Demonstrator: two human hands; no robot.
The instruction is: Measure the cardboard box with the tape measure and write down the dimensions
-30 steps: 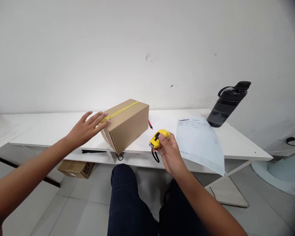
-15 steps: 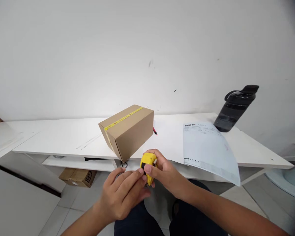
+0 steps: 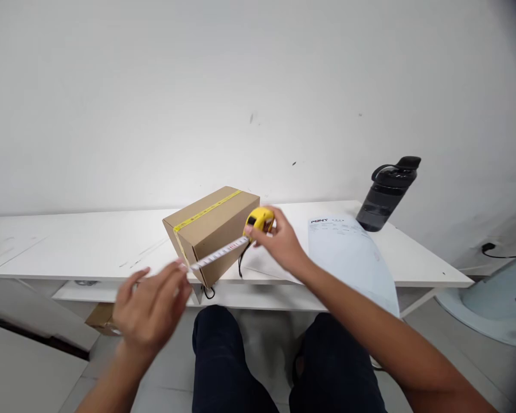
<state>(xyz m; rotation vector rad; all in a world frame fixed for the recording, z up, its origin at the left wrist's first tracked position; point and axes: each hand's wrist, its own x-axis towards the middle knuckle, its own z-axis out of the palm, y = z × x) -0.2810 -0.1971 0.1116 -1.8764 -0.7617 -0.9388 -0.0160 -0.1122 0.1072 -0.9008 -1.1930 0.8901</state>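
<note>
My right hand (image 3: 279, 241) is closed around a yellow tape measure (image 3: 260, 221), held in front of the right end of a cardboard box (image 3: 223, 226). A stretch of white blade (image 3: 221, 252) runs out of the case, slanting down to the left across the box's front side. My left hand (image 3: 155, 304) pinches the blade's free end near the box's lower left corner. The box has yellow tape along its top and sits askew on the white table (image 3: 90, 235). A dark wrist strap (image 3: 242, 261) hangs from the case.
White paper sheets (image 3: 348, 252) lie on the table to the right, one curling over the front edge. Behind them a dark water bottle (image 3: 384, 198) stands near the wall. Another cardboard box (image 3: 103, 318) is below the table at left.
The blade has been drawn out of the tape measure. My right hand has risen toward the box with the case, while my left hand has moved left with the blade's end.
</note>
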